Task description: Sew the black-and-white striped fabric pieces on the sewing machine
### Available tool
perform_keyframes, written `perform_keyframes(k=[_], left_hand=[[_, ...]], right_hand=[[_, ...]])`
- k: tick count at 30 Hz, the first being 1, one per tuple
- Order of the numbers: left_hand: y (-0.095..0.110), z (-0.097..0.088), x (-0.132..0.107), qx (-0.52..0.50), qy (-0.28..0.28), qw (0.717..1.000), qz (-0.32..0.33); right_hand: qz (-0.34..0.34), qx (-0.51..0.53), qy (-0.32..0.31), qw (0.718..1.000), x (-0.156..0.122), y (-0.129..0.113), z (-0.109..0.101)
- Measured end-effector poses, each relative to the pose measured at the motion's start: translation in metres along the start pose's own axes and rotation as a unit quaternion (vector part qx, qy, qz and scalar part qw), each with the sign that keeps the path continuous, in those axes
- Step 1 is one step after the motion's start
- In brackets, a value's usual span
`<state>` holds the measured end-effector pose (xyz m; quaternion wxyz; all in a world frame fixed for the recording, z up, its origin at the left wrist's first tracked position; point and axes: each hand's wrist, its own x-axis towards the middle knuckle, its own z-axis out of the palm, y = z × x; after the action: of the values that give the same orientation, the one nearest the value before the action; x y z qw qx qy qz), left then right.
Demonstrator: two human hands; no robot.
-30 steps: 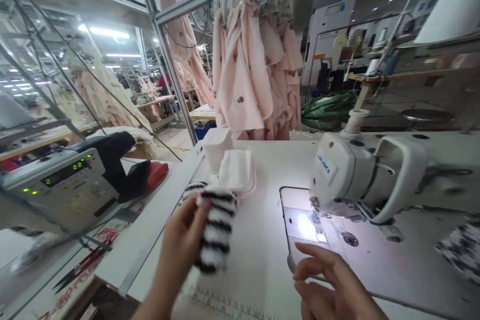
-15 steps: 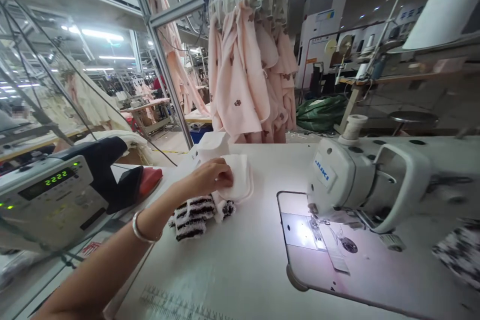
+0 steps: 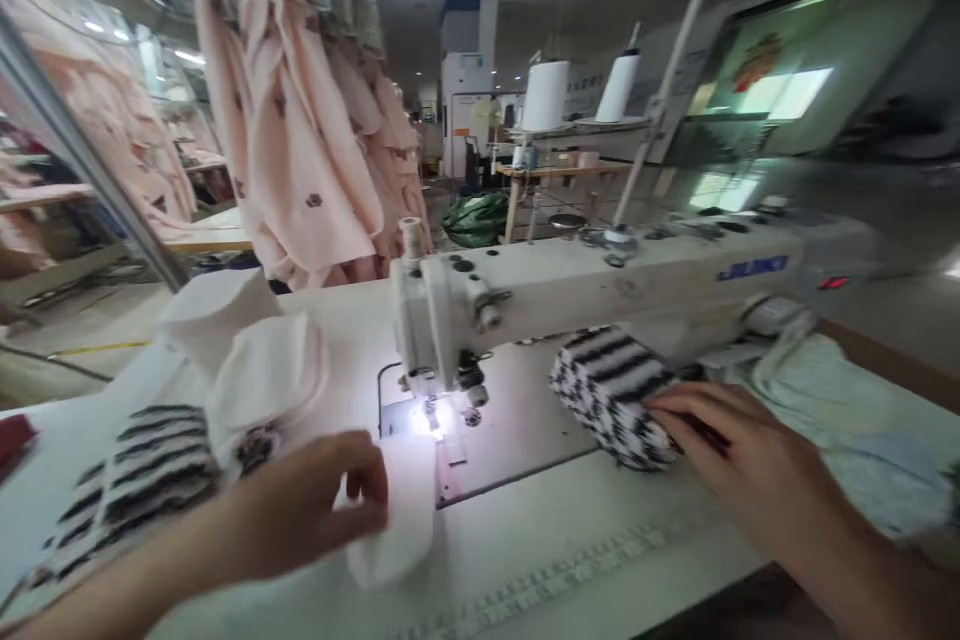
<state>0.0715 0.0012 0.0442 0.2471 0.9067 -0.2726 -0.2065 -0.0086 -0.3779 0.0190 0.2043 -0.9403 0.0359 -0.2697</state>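
Observation:
My left hand (image 3: 300,510) pinches a small white fabric piece (image 3: 397,510) just left of the needle of the white sewing machine (image 3: 592,285). My right hand (image 3: 742,460) rests on a stack of black-and-white striped fuzzy pieces (image 3: 611,390) under the machine's arm, fingers gripping its near edge. Behind my left hand lies a stack of white pieces (image 3: 262,375), with more striped fuzzy pieces (image 3: 142,470) at the left on the sewing table (image 3: 525,560).
Pink garments (image 3: 300,140) hang on a rack behind the table. A pale green cloth (image 3: 840,410) lies at the right. Thread cones (image 3: 545,95) stand on a stand behind the machine. A metal post (image 3: 82,160) slants at the left.
The view has swung right. My left hand took a white piece from the stack and brought it to the needle. My right hand came back into view onto the striped stack.

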Motion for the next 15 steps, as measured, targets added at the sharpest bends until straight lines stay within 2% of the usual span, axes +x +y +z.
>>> perform_keyframes(k=[2,4,6,7,8,9,11,12,13,14,15], left_hand=[[0.001,0.028,0.007,0.03,-0.007,0.999,0.01],[0.012,0.037,0.013,0.02,-0.005,1.0,0.014],[0.035,0.035,0.017,-0.08,-0.04,0.996,0.012],[0.048,0.034,0.019,-0.172,-0.075,0.982,0.011],[0.061,0.034,0.021,-0.287,-0.12,0.95,0.007],[0.073,0.036,0.023,-0.408,-0.163,0.899,0.003],[0.09,0.049,0.028,-0.606,-0.217,0.765,-0.012],[0.094,0.058,0.031,-0.671,-0.224,0.707,-0.023],[0.096,0.068,0.032,-0.713,-0.218,0.665,-0.039],[0.094,0.078,0.033,-0.737,-0.202,0.642,-0.057],[0.091,0.086,0.032,-0.747,-0.18,0.635,-0.074]], right_hand=[[-0.003,0.0,-0.023,1.0,0.009,-0.001,0.001],[0.002,-0.002,-0.028,1.0,0.019,0.0,0.0],[0.006,-0.002,-0.022,1.0,0.027,-0.003,-0.006],[0.005,-0.002,-0.015,1.0,0.029,-0.007,-0.01],[-0.003,-0.001,-0.012,1.0,0.03,-0.015,-0.015],[-0.021,-0.001,-0.012,1.0,0.028,-0.025,-0.019],[-0.089,0.0,-0.022,0.996,0.016,-0.05,-0.023],[-0.132,0.004,-0.028,0.991,0.006,-0.064,-0.022],[-0.178,0.016,-0.042,0.983,-0.006,-0.077,-0.019],[-0.209,0.039,-0.063,0.975,-0.019,-0.088,-0.014],[-0.218,0.072,-0.082,0.97,-0.033,-0.097,-0.009]])
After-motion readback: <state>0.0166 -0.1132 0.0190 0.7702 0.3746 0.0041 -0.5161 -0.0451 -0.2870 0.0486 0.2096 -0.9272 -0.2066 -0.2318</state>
